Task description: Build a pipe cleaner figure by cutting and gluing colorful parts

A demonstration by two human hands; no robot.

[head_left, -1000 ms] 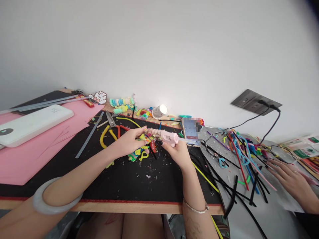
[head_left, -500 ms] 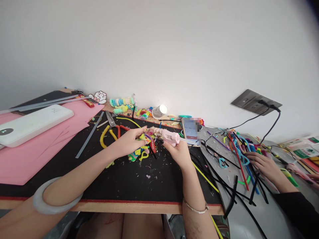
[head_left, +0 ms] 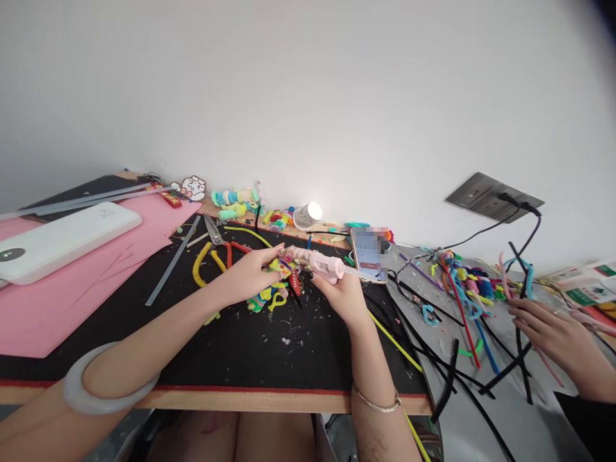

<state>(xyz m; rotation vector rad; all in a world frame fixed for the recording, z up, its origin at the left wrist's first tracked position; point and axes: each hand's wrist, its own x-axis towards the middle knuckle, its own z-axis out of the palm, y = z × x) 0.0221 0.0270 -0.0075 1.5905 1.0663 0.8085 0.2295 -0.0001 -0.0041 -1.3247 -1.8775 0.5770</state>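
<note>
Pink glue gun [head_left: 326, 264], centre of the frame; the right hand [head_left: 345, 298] is closed round its lower part; a clear glue stick [head_left: 360, 276] juts from the rear; front end points left, toward the left hand [head_left: 255, 274]; that hand is half curled, thumb and forefinger a little apart, seemingly pinching a yellow fuzzy craft piece [head_left: 278, 265]; exact contact hidden from me.

Technique, my judgement: rest a wrist on the black mat [head_left: 298, 359] for steadiness; grip the piece well away from the nozzle, which is likely hot; squeeze out small beads only; press the fuzz briefly and let it set before turning.

Writing: phone [head_left: 368, 253], right of centre, shows digits, blurred; red label [head_left: 295, 280], below the gun, bears pale characters, illegible; red packet [head_left: 171, 200], upper left, has yellow lettering, unreadable; white power bank [head_left: 72, 240], left edge, carries a faint mark and small display; no brand confirmed.
</note>
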